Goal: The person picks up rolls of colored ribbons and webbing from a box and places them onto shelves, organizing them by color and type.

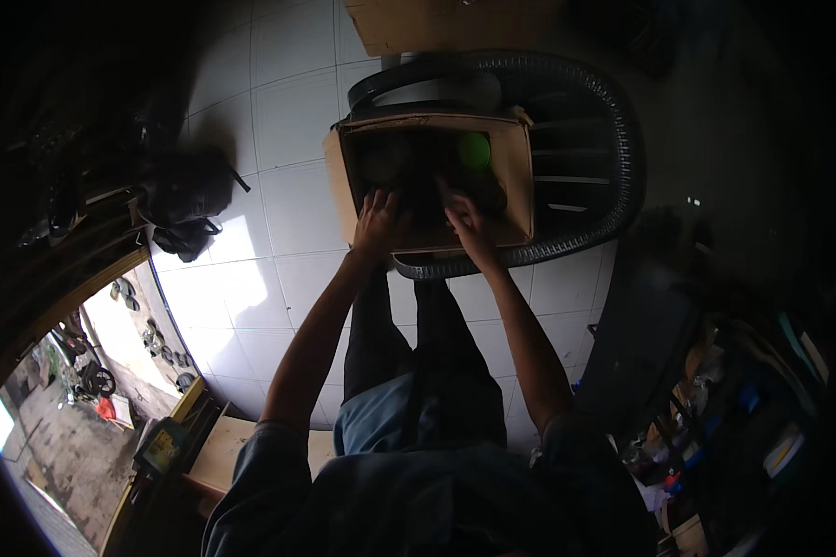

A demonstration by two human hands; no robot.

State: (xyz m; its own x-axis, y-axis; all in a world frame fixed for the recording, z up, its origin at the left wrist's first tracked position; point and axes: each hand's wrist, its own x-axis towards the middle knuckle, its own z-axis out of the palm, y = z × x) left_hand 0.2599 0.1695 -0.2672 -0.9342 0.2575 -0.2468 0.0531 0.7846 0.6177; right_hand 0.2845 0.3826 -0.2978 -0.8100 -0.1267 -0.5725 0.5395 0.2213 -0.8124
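An open cardboard box (520,181) rests on a black plastic chair (627,158) in front of me. Its inside is very dark; a bright green round thing (475,149) shows near the far right corner, and other dim round shapes cannot be made out. My left hand (379,221) reaches over the near left part of the box, fingers apart and pointing down into it, with nothing visible in them. To its right my right hand (466,219) dips inside, its index finger stretched forward and slightly blurred. The tips of both hands fade into shadow.
Another cardboard box (446,26) stands beyond the chair. Black bags (184,200) lie at left on the white tiled floor (293,209). A doorway with sandals (163,348) outside opens at lower left. Dark clutter (687,446) fills the lower right.
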